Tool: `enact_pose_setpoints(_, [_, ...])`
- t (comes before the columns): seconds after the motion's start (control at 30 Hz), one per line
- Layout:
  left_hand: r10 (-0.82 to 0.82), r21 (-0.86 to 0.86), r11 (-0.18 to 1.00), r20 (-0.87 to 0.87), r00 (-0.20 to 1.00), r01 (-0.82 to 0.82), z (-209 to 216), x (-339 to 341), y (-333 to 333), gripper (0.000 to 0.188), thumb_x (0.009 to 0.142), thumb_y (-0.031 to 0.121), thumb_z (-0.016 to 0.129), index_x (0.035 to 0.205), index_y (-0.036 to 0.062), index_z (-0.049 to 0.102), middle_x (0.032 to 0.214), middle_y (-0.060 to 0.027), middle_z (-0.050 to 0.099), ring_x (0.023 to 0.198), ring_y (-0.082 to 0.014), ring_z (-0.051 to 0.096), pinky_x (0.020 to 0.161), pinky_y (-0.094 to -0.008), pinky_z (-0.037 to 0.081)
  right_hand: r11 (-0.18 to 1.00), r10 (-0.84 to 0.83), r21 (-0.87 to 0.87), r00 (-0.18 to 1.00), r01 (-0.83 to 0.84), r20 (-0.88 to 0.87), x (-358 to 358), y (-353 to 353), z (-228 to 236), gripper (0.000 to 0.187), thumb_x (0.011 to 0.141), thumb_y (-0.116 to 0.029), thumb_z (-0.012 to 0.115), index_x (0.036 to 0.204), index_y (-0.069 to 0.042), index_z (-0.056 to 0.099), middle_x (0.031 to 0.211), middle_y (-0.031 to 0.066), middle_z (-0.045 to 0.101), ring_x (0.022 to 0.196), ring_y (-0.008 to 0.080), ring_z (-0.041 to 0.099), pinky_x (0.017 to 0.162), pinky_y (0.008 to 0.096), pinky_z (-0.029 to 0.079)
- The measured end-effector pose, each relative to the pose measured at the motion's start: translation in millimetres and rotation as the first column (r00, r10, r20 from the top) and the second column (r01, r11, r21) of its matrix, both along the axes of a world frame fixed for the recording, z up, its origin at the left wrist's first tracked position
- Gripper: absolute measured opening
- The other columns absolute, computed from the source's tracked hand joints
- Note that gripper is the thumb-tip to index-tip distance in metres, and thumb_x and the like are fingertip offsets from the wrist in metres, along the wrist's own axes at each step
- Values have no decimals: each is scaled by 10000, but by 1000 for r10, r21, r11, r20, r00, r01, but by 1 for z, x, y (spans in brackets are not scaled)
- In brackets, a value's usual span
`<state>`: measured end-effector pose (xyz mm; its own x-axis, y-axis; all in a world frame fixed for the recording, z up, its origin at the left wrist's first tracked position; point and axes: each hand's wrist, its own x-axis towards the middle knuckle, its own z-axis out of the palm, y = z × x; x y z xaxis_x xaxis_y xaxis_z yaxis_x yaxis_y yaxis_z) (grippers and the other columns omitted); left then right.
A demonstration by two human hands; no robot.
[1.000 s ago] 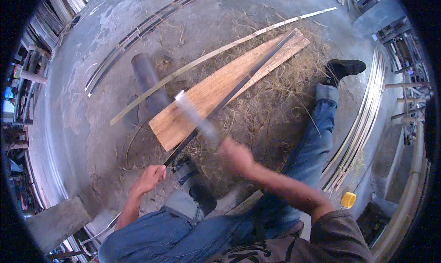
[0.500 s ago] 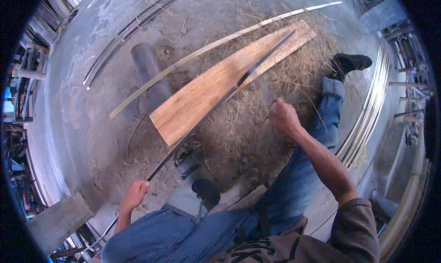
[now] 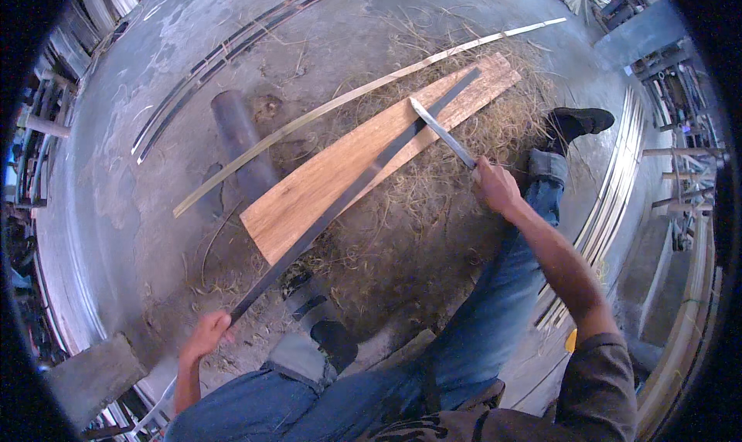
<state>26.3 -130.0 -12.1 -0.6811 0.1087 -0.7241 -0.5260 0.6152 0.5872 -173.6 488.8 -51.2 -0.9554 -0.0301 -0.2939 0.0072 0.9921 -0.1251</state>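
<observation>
Diagonally across the middle of the frame, the dark strip (image 3: 340,202) lies along the wooden board (image 3: 309,193), which presumably gives it firm backing. The knife (image 3: 444,134) crosses over the strip right of centre, its handle closed inside the right hand (image 3: 497,185), that forearm angling up from the lower right. At lower left, well apart, the left hand (image 3: 207,334) grips the strip's lower stretch, probably to steady it, forearm rising steeply.
</observation>
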Motion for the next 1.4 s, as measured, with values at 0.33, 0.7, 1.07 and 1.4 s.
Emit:
enact_pose_setpoints(0.33, [47,80,995,146,988,-59,2,-55,24,382,915,364,465,687,59,500,550,27,466,400,-44,426,382,-199,349,968,123,-216,992,-125,-26,126,-197,-28,149,861,-186,456,810,-60,519,727,79,554,623,233,599,528,377,491])
enact_pose_setpoints(0.7, [134,158,969,302,944,-188,-6,-27,-3,350,910,372,479,739,68,504,596,14,482,436,-33,409,371,-181,337,898,90,-438,967,24,238,144,-208,10,220,786,-165,508,899,23,487,732,216,579,677,414,596,609,476,492])
enact_pose_setpoints(1.07, [147,118,971,383,912,-206,-2,-5,-27,371,898,404,493,739,70,510,587,17,479,425,-30,397,363,-180,314,926,72,-376,987,-11,147,95,-137,11,286,761,-159,552,963,5,433,742,219,592,693,420,582,605,494,456])
enact_pose_setpoints(1.4, [143,129,969,395,907,-209,-2,9,-36,415,894,426,484,676,73,491,529,23,440,400,-43,371,359,-197,283,954,-141,-274,989,121,-54,77,-96,-22,238,743,-145,565,941,-41,483,690,163,575,594,322,603,525,434,486])
